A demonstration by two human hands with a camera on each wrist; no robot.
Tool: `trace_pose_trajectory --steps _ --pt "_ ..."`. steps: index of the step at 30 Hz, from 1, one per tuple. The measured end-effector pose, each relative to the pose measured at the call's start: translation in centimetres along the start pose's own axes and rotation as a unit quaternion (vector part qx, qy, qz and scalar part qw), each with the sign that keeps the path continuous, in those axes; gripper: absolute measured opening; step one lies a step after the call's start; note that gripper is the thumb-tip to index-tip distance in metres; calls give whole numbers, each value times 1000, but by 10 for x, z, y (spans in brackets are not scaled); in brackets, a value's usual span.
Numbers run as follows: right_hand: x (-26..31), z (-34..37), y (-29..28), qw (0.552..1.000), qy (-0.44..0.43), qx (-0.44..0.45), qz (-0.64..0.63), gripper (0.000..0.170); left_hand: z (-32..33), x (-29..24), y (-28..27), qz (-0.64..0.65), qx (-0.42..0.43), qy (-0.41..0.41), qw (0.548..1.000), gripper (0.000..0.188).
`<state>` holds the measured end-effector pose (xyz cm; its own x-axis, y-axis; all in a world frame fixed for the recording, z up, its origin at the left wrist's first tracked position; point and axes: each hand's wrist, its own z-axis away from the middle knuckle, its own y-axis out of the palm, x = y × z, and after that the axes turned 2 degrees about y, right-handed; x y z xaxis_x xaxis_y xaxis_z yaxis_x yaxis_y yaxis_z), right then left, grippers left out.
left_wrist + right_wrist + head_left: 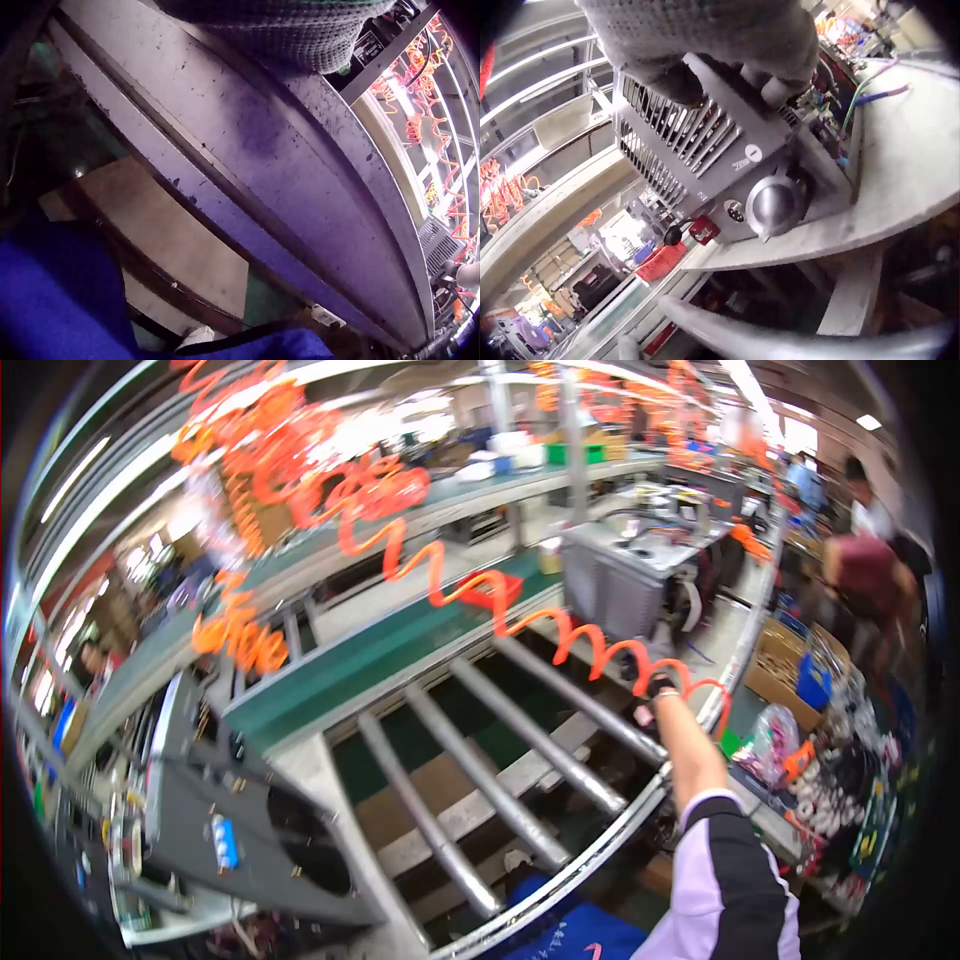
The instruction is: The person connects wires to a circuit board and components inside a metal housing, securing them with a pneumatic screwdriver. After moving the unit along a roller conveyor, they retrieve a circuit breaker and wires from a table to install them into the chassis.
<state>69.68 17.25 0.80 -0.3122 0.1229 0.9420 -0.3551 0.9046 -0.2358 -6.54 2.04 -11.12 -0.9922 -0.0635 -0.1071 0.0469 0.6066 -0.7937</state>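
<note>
In the head view my right hand [660, 685] is at the end of a bare arm, beside the conveyor's outer edge and the end of a roller [580, 700]. A grey metal machine housing [615, 585] with a flat top stands just beyond it. In the right wrist view the white-gloved hand has loosely bent fingers [776, 86] that overlap the slotted housing [727, 165]; its round silver knob [772, 206] faces the camera. My left hand [285, 37], in a grey knitted glove, overlaps a scuffed metal beam [277, 172] in the left wrist view. Its fingers are hidden.
Several metal rollers span the conveyor frame, with dark gaps between them. A dark grey panel [250, 810] stands at the left. Orange coiled hoses [430, 565] hang across the line. On the right are a cardboard box [785, 665] and bagged parts [770, 745]; a person [870, 570] bends beyond.
</note>
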Motion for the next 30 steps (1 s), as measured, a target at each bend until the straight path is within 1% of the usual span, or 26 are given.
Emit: trace_pose_trajectory --steps 2,4,6,10,11,13,14,16,18,20,21,22,24,26,28,29,30 --pt "-11 9 -3 998 -4 36 -42 49 2 -3 2 14 -37 16 999 45" --pt "-16 15 0 996 -3 57 -71 47 2 -8 6 18 -68 14 997 45" --pt "-21 18 6 993 -1 71 -97 46 -10 -26 -19 74 -16 -72 995 52" --pt "-32 24 27 986 -17 94 -140 43 -11 -26 -22 71 -20 -71 995 52" --pt "-30 30 32 985 -31 86 -146 43 -13 -27 -25 77 -18 -69 994 52" --pt "62 113 34 996 -68 -5 -65 47 -15 -25 -27 80 -9 -60 995 50" --pt "51 113 44 988 -134 -66 -28 52 -13 -24 -25 81 -16 -60 995 49" --pt "31 113 54 987 -128 -61 70 66 -11 -22 -23 87 -26 -53 994 49" --pt "37 140 69 981 -133 -108 87 73 -11 -23 -25 96 -25 -51 994 48" --pt "50 169 76 992 -111 -60 -6 71 -14 -23 -27 105 -24 -52 993 48" --pt "39 170 81 992 -105 3 -65 72 -14 -23 -28 109 -23 -54 992 48" --pt "24 172 91 991 -119 1 -60 74 -14 -23 -30 111 -22 -58 992 48" --pt "77 228 87 988 -61 66 -125 76 -14 -22 -32 111 -26 -58 992 45" --pt "72 248 100 987 -120 68 -86 77 -14 -22 -33 111 -28 -61 992 44" --pt "98 285 102 975 -129 107 -145 76 -13 -21 -34 110 -27 -65 991 43" --pt "100 296 107 977 -127 119 -124 76 -12 -19 -33 123 -16 -67 990 48" --pt "100 306 111 978 -124 129 -102 75 -10 -18 -33 114 -24 -67 991 47"
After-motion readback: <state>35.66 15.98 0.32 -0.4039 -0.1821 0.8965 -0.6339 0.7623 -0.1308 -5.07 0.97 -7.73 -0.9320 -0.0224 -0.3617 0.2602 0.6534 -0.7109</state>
